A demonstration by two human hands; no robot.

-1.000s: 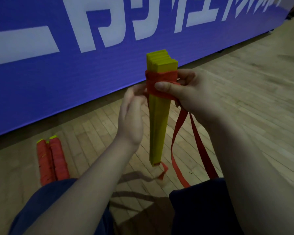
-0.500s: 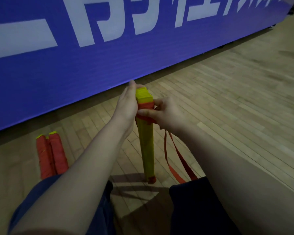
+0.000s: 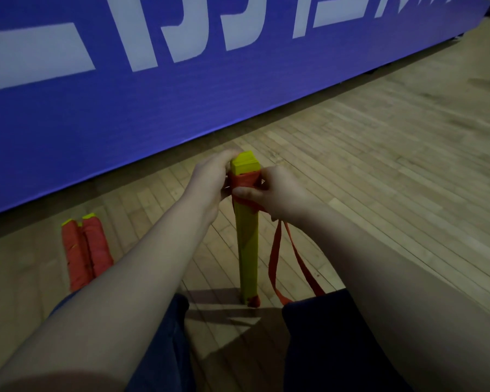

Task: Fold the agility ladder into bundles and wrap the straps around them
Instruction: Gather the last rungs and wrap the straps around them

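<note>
A bundle of yellow ladder rungs (image 3: 248,250) stands upright on the wooden floor between my knees. A red strap (image 3: 277,258) is wound a few turns round its top, and the loose part hangs in a loop down to the floor on the right. My left hand (image 3: 210,179) holds the top of the bundle from the left, fingers curled behind it. My right hand (image 3: 272,193) grips the strap against the bundle, thumb pressed on the red wraps.
Two finished bundles (image 3: 84,250), fully wrapped in red strap with yellow tips showing, lie side by side on the floor at the left. A blue banner (image 3: 153,108) with white lettering runs along the back. My knees in dark shorts (image 3: 323,349) are at the bottom.
The bundle has come down from mid-air and now stands on the floor. Both hands stayed on its top, and the strap wraps sit lower round it.
</note>
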